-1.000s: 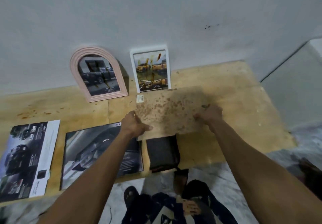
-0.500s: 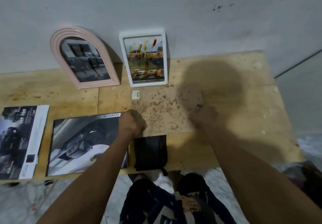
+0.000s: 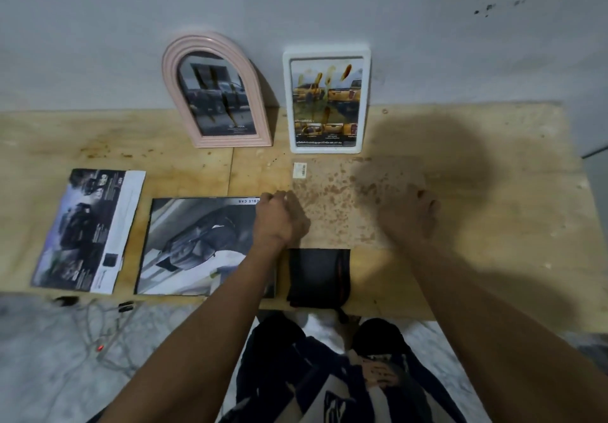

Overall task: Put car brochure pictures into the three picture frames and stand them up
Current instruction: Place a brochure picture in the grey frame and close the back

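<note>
Right hand (image 3: 409, 215) motion-blurred, finger positions unclear (brochure (image 3: 197, 245) corner under the left forearm).

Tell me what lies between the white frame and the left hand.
In the head view, a small white label lies on the speckled board between the white frame and the left hand.

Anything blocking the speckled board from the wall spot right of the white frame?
Nothing visible. Between the speckled brown flat board and the wall right of the white rectangular frame lies only bare, shadowed plywood table.
</note>
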Tool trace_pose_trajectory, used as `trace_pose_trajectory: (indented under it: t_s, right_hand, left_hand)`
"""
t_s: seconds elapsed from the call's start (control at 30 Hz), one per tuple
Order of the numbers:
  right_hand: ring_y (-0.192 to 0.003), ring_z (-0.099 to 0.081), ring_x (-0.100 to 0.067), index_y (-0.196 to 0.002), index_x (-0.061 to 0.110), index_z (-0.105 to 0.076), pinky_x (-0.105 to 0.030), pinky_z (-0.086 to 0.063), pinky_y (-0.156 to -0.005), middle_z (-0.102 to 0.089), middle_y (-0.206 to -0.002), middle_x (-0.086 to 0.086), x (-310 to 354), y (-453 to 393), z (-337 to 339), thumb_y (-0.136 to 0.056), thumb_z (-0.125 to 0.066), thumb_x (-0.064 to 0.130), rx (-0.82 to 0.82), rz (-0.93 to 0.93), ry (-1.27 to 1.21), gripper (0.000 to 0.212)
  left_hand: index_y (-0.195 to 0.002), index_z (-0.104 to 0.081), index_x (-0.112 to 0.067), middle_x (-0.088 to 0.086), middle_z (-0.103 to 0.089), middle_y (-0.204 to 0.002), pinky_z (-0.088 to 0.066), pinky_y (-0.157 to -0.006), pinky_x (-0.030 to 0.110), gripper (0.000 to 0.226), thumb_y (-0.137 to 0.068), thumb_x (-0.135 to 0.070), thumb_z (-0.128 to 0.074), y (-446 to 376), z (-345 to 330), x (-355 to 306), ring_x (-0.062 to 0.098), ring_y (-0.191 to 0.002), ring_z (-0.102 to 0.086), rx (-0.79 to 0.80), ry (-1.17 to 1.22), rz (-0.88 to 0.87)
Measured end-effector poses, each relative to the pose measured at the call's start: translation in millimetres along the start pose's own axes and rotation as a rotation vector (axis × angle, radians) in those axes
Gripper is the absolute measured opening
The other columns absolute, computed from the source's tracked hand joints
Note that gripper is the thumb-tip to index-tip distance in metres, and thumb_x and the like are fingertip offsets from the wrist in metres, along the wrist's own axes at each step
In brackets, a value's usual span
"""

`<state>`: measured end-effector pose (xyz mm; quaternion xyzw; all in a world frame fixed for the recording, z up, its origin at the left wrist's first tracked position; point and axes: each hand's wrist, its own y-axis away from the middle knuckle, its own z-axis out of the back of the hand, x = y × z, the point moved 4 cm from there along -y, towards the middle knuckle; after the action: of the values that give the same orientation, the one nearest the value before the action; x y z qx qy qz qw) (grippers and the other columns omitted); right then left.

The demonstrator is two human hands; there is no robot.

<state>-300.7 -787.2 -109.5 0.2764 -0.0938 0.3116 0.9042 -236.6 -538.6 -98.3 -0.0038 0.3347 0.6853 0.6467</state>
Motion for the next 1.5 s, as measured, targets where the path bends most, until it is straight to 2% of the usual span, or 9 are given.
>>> trace_pose_trajectory:
  t_s: [0.17, 0.3, 0.43, 0.5, 0.67, 0.9, 1.13, 1.37, 1.5]
  right_hand:
    - [-0.115, -0.05, -0.029, -0.127, 0.009, -0.053, -0.041, -0.044, -0.097, -0.052, -0.132, -0.014, 70.3, 49.4, -46.3, -0.096, -0.048, 0.035, 0.161, 0.234, -0.088, 0.041]
    - [-0.118, -0.052, -0.036, -0.132, 0.001, -0.049, -0.041, -0.042, -0.095, -0.053, -0.129, -0.018, 114.9, 102.0, -79.4, -0.096, -0.052, 0.02, 0.21, 0.294, -0.102, 0.041]
    - [-0.097, -0.061, -0.028, -0.118, 0.007, -0.057, -0.03, -0.044, -0.069, -0.061, -0.112, -0.01, 133.3, 159.3, -130.1, -0.09, -0.056, 0.017, 0.242, 0.251, -0.198, 0.029]
    - [-0.1, -0.06, -0.027, -0.113, 0.007, -0.057, -0.028, -0.044, -0.072, -0.059, -0.113, -0.009, 136.7, 176.3, -148.6, -0.088, -0.06, 0.015, 0.229, 0.207, -0.2, 0.026]
    - [-0.121, -0.038, -0.034, -0.125, 0.008, -0.045, -0.046, -0.042, -0.097, -0.035, -0.138, -0.014, 134.6, 207.2, -175.9, -0.09, -0.055, 0.017, 0.121, 0.135, -0.054, 0.037]
    - [-0.139, -0.019, -0.035, -0.144, 0.002, -0.028, -0.047, -0.038, -0.103, -0.015, -0.152, -0.015, 149.6, 224.3, -191.5, -0.093, -0.056, 0.03, 0.182, 0.063, 0.134, 0.065]
    - [-0.137, -0.022, -0.036, -0.139, 0.009, -0.033, -0.047, -0.031, -0.109, -0.025, -0.15, -0.014, 157.5, 233.2, -196.5, -0.092, -0.058, 0.024, 0.083, 0.007, 0.028, 0.055]
    - [-0.139, -0.02, -0.036, -0.15, 0.007, -0.019, -0.046, -0.031, -0.108, -0.016, -0.155, -0.015, 156.8, 224.2, -194.6, -0.09, -0.061, 0.021, 0.091, -0.111, -0.045, 0.074]
    - [-0.137, -0.024, -0.035, -0.143, 0.01, -0.029, -0.048, -0.03, -0.107, -0.023, -0.152, -0.015, 156.6, 220.3, -194.0, -0.09, -0.061, 0.019, 0.045, -0.149, -0.074, 0.062]
  left_hand:
    - [-0.138, -0.052, -0.009, 0.016, -0.044, -0.141, -0.044, -0.108, 0.048, 0.063, -0.085, -0.032, -0.077, 8.4, 53.2, 70.5, 0.035, -0.126, -0.05, -0.103, -0.02, 0.067]
    - [-0.129, -0.057, -0.013, 0.015, -0.052, -0.135, -0.05, -0.1, 0.045, 0.052, -0.086, -0.037, -0.074, 14.7, 90.3, 146.3, 0.032, -0.119, -0.055, -0.154, -0.063, 0.151]
    - [-0.121, -0.059, -0.013, 0.014, -0.053, -0.125, -0.049, -0.093, 0.046, 0.054, -0.081, -0.046, -0.075, 23.5, 119.3, 221.1, 0.033, -0.115, -0.052, -0.121, -0.158, 0.126]
    - [-0.117, -0.057, -0.019, 0.01, -0.049, -0.126, -0.049, -0.094, 0.045, 0.052, -0.079, -0.048, -0.078, 25.0, 123.3, 245.3, 0.031, -0.115, -0.05, -0.091, -0.181, 0.101]
    - [-0.124, -0.048, -0.018, 0.01, -0.043, -0.136, -0.047, -0.093, 0.048, 0.069, -0.077, -0.062, -0.074, 20.7, 117.8, 274.8, 0.032, -0.124, -0.039, -0.015, -0.321, -0.028]
    - [-0.126, -0.048, -0.016, 0.009, -0.041, -0.137, -0.043, -0.094, 0.049, 0.072, -0.076, -0.06, -0.075, 14.2, 114.3, 279.3, 0.032, -0.125, -0.036, -0.008, -0.311, -0.045]
    - [-0.131, -0.046, -0.016, 0.01, -0.039, -0.14, -0.041, -0.097, 0.049, 0.076, -0.077, -0.062, -0.073, 13.0, 112.1, 280.8, 0.033, -0.127, -0.034, 0.0, -0.334, -0.056]
    - [-0.133, -0.045, -0.014, 0.011, -0.039, -0.141, -0.039, -0.099, 0.048, 0.078, -0.078, -0.062, -0.073, 11.7, 114.0, 277.6, 0.033, -0.128, -0.034, 0.003, -0.353, -0.058]
    - [-0.135, -0.045, -0.014, 0.01, -0.039, -0.141, -0.038, -0.099, 0.047, 0.078, -0.079, -0.06, -0.074, 13.5, 114.0, 276.5, 0.033, -0.127, -0.034, -0.002, -0.355, -0.048]
